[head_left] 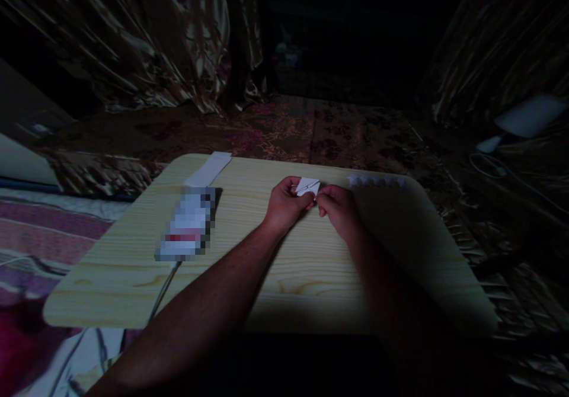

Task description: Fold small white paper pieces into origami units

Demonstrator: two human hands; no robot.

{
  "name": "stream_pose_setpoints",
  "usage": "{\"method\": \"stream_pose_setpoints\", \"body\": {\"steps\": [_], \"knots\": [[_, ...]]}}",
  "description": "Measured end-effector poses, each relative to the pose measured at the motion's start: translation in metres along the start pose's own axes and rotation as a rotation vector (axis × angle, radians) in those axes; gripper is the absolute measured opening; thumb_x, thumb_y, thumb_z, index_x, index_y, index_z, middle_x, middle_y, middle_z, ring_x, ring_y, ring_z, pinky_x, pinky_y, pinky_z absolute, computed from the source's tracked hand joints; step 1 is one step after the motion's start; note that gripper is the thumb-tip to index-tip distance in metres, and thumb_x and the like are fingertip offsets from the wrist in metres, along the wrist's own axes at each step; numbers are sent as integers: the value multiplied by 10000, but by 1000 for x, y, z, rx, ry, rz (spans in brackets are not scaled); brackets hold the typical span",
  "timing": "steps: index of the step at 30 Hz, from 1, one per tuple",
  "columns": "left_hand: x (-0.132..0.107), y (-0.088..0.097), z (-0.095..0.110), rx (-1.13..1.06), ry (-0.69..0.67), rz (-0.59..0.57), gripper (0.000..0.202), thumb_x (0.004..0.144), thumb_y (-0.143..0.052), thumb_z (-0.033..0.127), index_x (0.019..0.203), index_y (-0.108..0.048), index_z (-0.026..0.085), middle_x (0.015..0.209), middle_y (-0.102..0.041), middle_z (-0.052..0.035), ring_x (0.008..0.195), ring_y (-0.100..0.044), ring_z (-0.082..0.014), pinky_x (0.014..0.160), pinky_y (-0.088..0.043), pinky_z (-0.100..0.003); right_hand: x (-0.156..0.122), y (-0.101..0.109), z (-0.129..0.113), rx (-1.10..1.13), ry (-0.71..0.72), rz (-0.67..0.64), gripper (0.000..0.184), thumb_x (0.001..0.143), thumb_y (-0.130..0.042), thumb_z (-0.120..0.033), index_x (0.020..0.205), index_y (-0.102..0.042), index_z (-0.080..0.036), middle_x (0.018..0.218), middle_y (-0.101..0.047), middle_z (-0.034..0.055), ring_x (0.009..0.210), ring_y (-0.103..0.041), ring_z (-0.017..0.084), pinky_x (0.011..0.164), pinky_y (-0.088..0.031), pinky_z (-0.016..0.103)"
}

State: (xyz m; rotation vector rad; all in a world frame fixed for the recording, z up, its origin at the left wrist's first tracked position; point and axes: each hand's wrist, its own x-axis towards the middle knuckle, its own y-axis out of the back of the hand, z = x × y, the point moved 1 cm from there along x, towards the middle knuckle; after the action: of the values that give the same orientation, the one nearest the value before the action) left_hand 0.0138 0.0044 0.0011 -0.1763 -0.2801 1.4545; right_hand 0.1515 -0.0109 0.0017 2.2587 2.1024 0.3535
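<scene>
A small piece of white folded paper [308, 186], with a diagonal crease across its face, is held above the wooden table. My left hand [284, 206] grips it from the left, thumb on top and fingers behind. At its lower right corner, my right hand [338, 206] is closed in a pinch; the exact contact is partly hidden by the fingers. Beyond my right hand, a row of several small folded white paper pieces [377, 181] lies along the far right edge of the table. A stack of white paper strips [208, 169] rests at the far left.
On the left of the light wooden table [302, 266] lies a phone-like blurred object [187, 224] with a cable [163, 290] running off the near edge. Patterned curtains [191, 35] hang behind. A white lamp [528, 115] stands at the right. The room is dim.
</scene>
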Motion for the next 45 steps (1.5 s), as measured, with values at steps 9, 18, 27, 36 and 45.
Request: {"method": "stream_pose_setpoints", "body": {"steps": [9,18,27,36,45], "knots": [[0,0,-2,16,14,-4,463,561,-756,149,976,-551,155,704,-673,10,477,-534,-79,466,-408,-193,-2,-1,-4,6,-16,11,102,706,-591,-277,658,-585,-187,442,-506,-59,416,-430,91,442,-304,220],[0,0,-1,28,49,-17,510,545,-782,167,993,-537,161,732,-683,7,482,-536,-77,484,-414,-195,1,3,-1,-23,-14,16,108,713,-588,-280,699,-622,-179,475,-549,-45,444,-472,100,474,-344,223],[-1,-2,-1,30,56,-30,475,540,-744,136,959,-523,163,713,-661,20,495,-530,-76,480,-397,-192,-3,7,-9,-127,-22,-1,112,716,-561,-272,672,-604,-178,475,-555,-41,437,-460,99,460,-325,226],[0,-1,-2,45,76,-35,481,531,-731,130,964,-522,163,686,-648,23,484,-528,-82,466,-371,-195,-3,8,-11,-106,-59,2,110,692,-582,-289,688,-609,-182,475,-560,-42,423,-448,104,441,-312,235],[1,-1,-4,64,67,-70,493,534,-741,128,968,-510,158,687,-632,30,506,-530,-75,500,-395,-195,-4,8,-18,-183,-55,-23,138,677,-576,-264,563,-547,-190,426,-515,-44,397,-397,93,419,-275,240]]}}
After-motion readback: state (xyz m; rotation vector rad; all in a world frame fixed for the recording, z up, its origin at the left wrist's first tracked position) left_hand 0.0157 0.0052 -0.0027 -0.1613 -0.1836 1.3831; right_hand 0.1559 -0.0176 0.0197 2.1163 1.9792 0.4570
